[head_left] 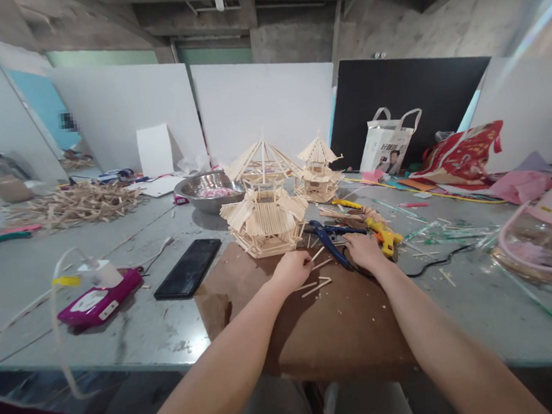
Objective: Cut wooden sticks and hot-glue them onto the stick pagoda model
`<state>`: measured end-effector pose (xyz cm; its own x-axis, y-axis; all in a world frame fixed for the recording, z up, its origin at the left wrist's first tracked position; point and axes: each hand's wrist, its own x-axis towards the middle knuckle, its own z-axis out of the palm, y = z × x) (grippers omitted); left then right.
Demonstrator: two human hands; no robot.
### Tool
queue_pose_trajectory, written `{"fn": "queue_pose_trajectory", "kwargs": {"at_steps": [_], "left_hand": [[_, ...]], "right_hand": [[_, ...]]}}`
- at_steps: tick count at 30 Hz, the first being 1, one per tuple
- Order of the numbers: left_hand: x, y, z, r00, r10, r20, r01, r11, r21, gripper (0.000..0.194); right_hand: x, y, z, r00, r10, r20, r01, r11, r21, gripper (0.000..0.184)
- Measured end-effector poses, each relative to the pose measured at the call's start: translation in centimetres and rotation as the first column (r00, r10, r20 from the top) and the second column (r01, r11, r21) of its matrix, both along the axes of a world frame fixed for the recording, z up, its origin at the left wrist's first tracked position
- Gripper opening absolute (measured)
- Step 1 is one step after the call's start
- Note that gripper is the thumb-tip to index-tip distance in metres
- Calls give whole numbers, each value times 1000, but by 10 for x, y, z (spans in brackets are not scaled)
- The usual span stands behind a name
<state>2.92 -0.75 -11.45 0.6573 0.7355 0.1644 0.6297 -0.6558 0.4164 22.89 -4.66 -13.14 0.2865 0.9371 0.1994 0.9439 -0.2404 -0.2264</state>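
My left hand (293, 268) is closed, pinching a thin wooden stick (318, 253) that points up to the right. It is just in front of a pavilion model (269, 214) built from small sticks. To its right, my right hand (364, 252) is at the spread handles of the blue-handled pliers (328, 242), fingers curled; its grip is partly hidden. A few loose sticks (318, 287) lie on the brown board (336, 337) below the hands. A yellow glue gun (389, 237) lies right beside my right hand.
A second, smaller stick pavilion (320, 171) stands behind. Left are a black phone (187, 269), a purple power strip (101, 298), a metal bowl (207, 197) and a heap of sticks (87, 201). A black cord (438, 262) and a pink-rimmed clear container (544, 235) lie right.
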Motion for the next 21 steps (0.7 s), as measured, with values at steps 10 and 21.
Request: {"fn": "queue_pose_trajectory", "kwargs": {"at_steps": [10, 21], "left_hand": [[0, -1, 0, 999, 3, -48, -2, 1000, 25, 22], [1, 1, -3, 1000, 17, -21, -17, 1000, 6, 21]], "right_hand": [[3, -1, 8, 992, 61, 109, -46, 990, -131, 35], [2, -4, 11, 980, 59, 188, -41, 994, -101, 23]]}}
